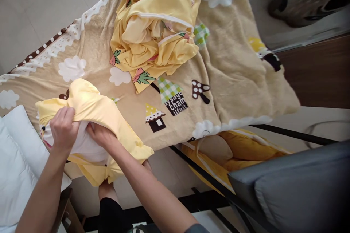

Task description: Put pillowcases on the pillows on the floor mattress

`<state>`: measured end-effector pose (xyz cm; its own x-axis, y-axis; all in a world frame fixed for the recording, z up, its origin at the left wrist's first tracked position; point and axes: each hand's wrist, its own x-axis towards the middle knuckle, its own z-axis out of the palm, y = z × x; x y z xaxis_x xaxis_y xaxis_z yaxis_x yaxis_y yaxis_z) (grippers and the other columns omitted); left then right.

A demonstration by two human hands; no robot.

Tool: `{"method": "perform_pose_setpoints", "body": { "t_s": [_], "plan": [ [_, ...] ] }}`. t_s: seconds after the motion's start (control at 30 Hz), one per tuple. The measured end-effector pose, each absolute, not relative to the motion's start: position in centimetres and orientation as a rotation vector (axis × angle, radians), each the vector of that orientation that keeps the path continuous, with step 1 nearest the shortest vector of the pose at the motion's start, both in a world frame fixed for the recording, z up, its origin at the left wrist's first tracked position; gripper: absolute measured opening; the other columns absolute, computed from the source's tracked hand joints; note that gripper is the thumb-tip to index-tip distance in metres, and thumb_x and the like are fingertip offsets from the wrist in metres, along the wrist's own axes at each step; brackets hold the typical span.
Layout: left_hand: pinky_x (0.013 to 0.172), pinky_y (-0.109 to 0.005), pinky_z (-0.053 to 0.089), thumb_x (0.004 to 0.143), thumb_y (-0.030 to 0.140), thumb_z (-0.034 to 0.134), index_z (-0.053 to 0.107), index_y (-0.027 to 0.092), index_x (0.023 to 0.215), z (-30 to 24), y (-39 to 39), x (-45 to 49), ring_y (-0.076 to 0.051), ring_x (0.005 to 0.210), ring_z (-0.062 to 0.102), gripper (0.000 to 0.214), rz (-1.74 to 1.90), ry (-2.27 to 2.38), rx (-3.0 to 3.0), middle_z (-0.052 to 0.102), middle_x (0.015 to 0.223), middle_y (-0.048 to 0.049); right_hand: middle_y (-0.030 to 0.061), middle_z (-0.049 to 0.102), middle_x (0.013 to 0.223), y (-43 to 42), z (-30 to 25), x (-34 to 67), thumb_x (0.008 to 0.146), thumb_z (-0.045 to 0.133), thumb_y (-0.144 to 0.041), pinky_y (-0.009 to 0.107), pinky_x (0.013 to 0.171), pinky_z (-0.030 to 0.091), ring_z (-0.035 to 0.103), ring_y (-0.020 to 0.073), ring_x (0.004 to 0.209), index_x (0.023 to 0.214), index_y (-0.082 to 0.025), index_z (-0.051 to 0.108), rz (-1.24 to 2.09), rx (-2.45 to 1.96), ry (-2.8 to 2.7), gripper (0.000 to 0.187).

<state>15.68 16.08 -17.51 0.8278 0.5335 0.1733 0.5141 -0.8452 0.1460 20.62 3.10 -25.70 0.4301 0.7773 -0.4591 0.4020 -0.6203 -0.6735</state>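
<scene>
A yellow pillowcase (pixel 90 103) with a white pillow (pixel 87 143) showing in its opening lies at the near left side of the bed, over its edge. My left hand (pixel 64 127) is closed in a fist on the rim of the pillowcase opening. My right hand (pixel 102 135) reaches into the opening from the right, bent and closed against the white pillow; its fingertips are partly hidden by the yellow cloth. Part of a dark and pink print shows at the pillowcase's left end.
A beige patterned blanket (pixel 180 127) covers the bed. On it lies a crumpled yellow cloth with carrot prints (pixel 161 51). White bedding (pixel 16 160) is stacked at left. A yellow bag (pixel 210 153), a black metal bar (pixel 202 176) and a grey padded piece (pixel 300 189) are at lower right.
</scene>
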Motion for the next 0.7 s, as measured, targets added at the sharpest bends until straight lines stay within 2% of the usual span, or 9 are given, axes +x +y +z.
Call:
{"method": "perform_pose_setpoints", "body": {
  "t_s": [0.07, 0.17, 0.23, 0.3, 0.37, 0.47, 0.53, 0.63, 0.7],
  "plan": [
    [0.070, -0.032, 0.035, 0.067, 0.007, 0.047, 0.047, 0.021, 0.065, -18.5, 18.0, 14.7, -0.020, 0.073, 0.050, 0.015, 0.253, 0.955, 2.945, 0.049, 0.070, -0.0040, 0.0113, 0.072, 0.104, 1.7, -25.3, 20.6, 0.101, 0.031, -0.041, 0.038, 0.102, 0.044, 0.065, 0.0276, 0.105, 0.115, -0.020, 0.068, 1.084, -2.248, -1.050, 0.045],
    [0.088, -0.042, 0.041, 0.075, 0.022, 0.057, 0.062, 0.019, 0.087, -19.6, 21.4, 11.9, -0.029, 0.097, 0.056, 0.014, 0.237, 1.351, 2.852, 0.061, 0.096, -0.0116, 0.0103, 0.072, 0.098, -0.2, -25.0, 19.7, 0.102, 0.027, -0.038, 0.038, 0.099, 0.047, 0.067, 0.0258, 0.100, 0.114, -0.020, 0.067, 1.057, -2.203, -1.169, 0.046],
    [0.094, -0.045, 0.043, 0.078, 0.039, 0.061, 0.063, 0.019, 0.099, -20.4, 23.1, 9.1, -0.030, 0.103, 0.057, 0.029, 0.241, 1.579, 2.606, 0.063, 0.106, -0.0125, 0.0119, 0.071, 0.111, -0.9, -25.0, 18.9, 0.100, 0.031, -0.030, 0.037, 0.099, 0.048, 0.066, 0.0251, 0.105, 0.126, -0.018, 0.060, 0.998, -2.145, -1.165, 0.041],
    [0.091, -0.040, 0.048, 0.083, 0.051, 0.053, 0.062, 0.020, 0.104, -21.5, 23.8, 6.0, -0.025, 0.101, 0.060, 0.039, 0.225, 1.743, 2.215, 0.064, 0.109, -0.0104, 0.0155, 0.063, 0.129, -1.1, -24.8, 18.2, 0.095, 0.036, -0.020, 0.037, 0.099, 0.049, 0.061, 0.0251, 0.116, 0.143, -0.014, 0.045, 0.924, -2.085, -1.123, 0.049],
    [0.078, -0.033, 0.052, 0.085, 0.053, 0.045, 0.059, 0.019, 0.107, -23.3, 23.2, 3.0, -0.021, 0.094, 0.062, 0.042, 0.132, 1.831, 1.859, 0.065, 0.107, -0.0088, 0.0178, 0.054, 0.142, -1.3, -24.5, 18.2, 0.090, 0.038, -0.015, 0.039, 0.102, 0.048, 0.054, 0.0249, 0.127, 0.148, -0.011, 0.036, 0.809, -1.982, -1.141, 0.058],
    [0.064, -0.029, 0.053, 0.078, 0.050, 0.057, 0.061, 0.017, 0.100, -26.5, 20.3, 0.5, -0.020, 0.078, 0.064, 0.040, -0.072, 1.824, 1.657, 0.067, 0.091, -0.0072, 0.0143, 0.060, 0.135, -1.2, -24.7, 20.2, 0.091, 0.039, -0.016, 0.038, 0.107, 0.044, 0.054, 0.0216, 0.127, 0.136, -0.014, 0.050, 0.637, -1.855, -1.131, 0.046],
    [0.071, -0.033, 0.054, 0.073, 0.047, 0.065, 0.061, 0.016, 0.096, -28.4, 18.2, 0.9, -0.021, 0.078, 0.065, 0.038, -0.091, 1.824, 1.677, 0.067, 0.087, -0.0073, 0.0132, 0.065, 0.125, -0.5, -25.5, 22.5, 0.093, 0.043, -0.024, 0.037, 0.102, 0.046, 0.059, 0.0223, 0.118, 0.126, -0.015, 0.057, 0.634, -1.992, -0.911, 0.036],
    [0.095, -0.037, 0.048, 0.079, 0.046, 0.059, 0.053, 0.017, 0.109, -30.0, 16.8, 3.9, -0.023, 0.104, 0.060, 0.041, 0.076, 1.913, 1.790, 0.062, 0.112, -0.0119, 0.0155, 0.064, 0.121, 2.1, -27.1, 25.3, 0.091, 0.052, -0.041, 0.039, 0.092, 0.048, 0.060, 0.0269, 0.110, 0.122, -0.014, 0.055, 0.857, -2.266, -0.615, 0.041],
    [0.102, -0.035, 0.043, 0.081, 0.040, 0.058, 0.048, 0.018, 0.115, -30.5, 17.4, 6.1, -0.022, 0.114, 0.055, 0.042, 0.114, 1.935, 1.902, 0.057, 0.120, -0.0123, 0.0139, 0.064, 0.115, 4.5, -27.7, 25.7, 0.092, 0.050, -0.053, 0.037, 0.085, 0.048, 0.061, 0.0273, 0.106, 0.116, -0.015, 0.056, 0.992, -2.355, -0.664, 0.045]
  ]
}}
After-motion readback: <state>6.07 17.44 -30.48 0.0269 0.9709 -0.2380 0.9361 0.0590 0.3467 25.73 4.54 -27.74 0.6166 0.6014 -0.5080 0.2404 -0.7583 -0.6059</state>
